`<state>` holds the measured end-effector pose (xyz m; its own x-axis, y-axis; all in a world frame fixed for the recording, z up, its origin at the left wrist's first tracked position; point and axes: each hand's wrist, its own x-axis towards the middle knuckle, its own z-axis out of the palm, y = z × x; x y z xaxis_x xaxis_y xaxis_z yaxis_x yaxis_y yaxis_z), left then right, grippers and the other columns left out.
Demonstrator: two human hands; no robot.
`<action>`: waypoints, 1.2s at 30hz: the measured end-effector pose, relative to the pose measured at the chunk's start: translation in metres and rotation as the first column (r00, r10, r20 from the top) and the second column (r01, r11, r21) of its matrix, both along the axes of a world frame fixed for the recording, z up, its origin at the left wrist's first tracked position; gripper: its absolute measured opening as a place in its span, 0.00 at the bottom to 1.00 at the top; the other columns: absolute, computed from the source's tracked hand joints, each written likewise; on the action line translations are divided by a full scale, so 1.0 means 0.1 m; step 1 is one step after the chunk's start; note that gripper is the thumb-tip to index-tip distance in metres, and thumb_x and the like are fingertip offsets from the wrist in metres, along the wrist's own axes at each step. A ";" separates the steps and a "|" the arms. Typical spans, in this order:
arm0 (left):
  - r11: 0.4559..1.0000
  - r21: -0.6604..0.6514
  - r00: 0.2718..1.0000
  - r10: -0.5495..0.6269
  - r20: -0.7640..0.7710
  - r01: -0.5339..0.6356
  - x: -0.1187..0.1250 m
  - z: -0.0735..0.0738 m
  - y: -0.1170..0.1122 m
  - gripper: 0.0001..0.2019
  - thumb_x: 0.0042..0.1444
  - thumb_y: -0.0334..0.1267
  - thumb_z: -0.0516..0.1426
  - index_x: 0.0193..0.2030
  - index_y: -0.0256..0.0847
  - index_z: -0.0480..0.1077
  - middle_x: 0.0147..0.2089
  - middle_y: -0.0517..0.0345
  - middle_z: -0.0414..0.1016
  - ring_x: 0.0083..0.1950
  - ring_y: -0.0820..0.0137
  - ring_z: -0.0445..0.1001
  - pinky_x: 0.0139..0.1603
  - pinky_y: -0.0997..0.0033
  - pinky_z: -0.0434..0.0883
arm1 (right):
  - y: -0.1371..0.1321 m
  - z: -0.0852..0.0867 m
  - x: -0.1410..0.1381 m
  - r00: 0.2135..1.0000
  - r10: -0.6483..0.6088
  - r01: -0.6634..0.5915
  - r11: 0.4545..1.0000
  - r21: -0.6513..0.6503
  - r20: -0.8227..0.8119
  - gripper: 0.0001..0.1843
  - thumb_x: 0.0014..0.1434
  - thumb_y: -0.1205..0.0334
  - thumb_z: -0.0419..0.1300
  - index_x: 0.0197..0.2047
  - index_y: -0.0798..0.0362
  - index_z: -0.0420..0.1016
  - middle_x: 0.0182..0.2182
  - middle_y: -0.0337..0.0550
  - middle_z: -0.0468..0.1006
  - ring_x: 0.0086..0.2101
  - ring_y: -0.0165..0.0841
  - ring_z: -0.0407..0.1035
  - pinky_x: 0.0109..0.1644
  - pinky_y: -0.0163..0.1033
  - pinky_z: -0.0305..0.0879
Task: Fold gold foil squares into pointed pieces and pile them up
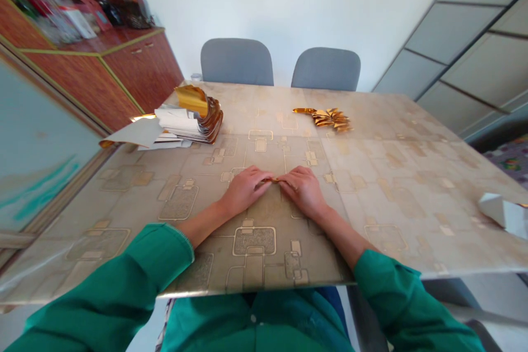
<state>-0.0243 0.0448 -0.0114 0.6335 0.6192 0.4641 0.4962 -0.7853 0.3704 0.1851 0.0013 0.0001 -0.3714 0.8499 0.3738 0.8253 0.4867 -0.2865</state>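
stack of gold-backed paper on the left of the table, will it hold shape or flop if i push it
The stack of gold-backed paper will probably flop rather than hold its shape, since its top sheet curls up at the corner. It likely feels light for its size, being thin sheets. A push may fan it out, as the edges already splay and the glossy table cover looks slick.

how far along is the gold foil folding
A small pile of folded gold pieces already lies on the table. In hand: the left hand and right hand pinch one gold strip between them. Still left: a stack of gold-backed paper sheets.
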 end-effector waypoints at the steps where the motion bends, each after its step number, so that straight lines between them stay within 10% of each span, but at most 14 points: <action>1: 1.000 -0.028 1.000 0.009 0.023 -0.008 0.01 0.01 -0.03 0.08 0.65 0.37 0.56 0.46 0.41 0.76 0.39 0.55 0.80 0.42 0.67 0.76 0.44 0.68 0.72 | 0.00 -0.01 0.00 1.000 0.009 -0.010 1.000 -0.010 -0.024 0.08 0.66 0.64 0.59 0.42 0.49 0.80 0.34 0.41 0.83 0.38 0.34 0.71 0.45 0.39 0.61; 16: 0.980 -0.199 0.975 0.059 0.215 -0.015 0.08 0.09 -0.17 0.11 0.64 0.40 0.57 0.34 0.40 0.78 0.31 0.58 0.80 0.31 0.71 0.76 0.34 0.72 0.69 | -0.05 0.07 0.01 0.892 0.002 -0.117 0.967 -0.228 -0.453 0.06 0.63 0.63 0.61 0.37 0.48 0.81 0.32 0.37 0.83 0.35 0.31 0.75 0.44 0.38 0.69; 29: 0.735 -0.662 0.933 0.119 0.341 0.148 0.00 0.14 -0.06 0.12 0.57 0.43 0.60 0.40 0.38 0.80 0.36 0.54 0.83 0.35 0.69 0.80 0.38 0.73 0.74 | 0.00 0.04 0.19 0.684 -0.007 -0.401 0.832 -0.384 -0.729 0.15 0.65 0.51 0.58 0.46 0.47 0.82 0.36 0.40 0.84 0.37 0.33 0.78 0.45 0.40 0.71; 36: 0.591 -0.784 0.850 0.300 0.433 0.191 0.07 0.12 -0.13 0.16 0.48 0.45 0.66 0.40 0.36 0.76 0.38 0.55 0.82 0.37 0.69 0.79 0.41 0.71 0.74 | 0.00 0.01 0.14 0.645 -0.068 -0.314 0.884 -0.346 -0.761 0.13 0.63 0.51 0.59 0.44 0.46 0.82 0.35 0.39 0.84 0.35 0.34 0.77 0.44 0.41 0.71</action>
<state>-0.0172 0.0319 0.0007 0.4289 0.9034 -0.0041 0.0898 -0.0381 0.9952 0.1990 0.0013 0.0011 -0.2464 0.9495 0.1942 0.1802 0.2418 -0.9534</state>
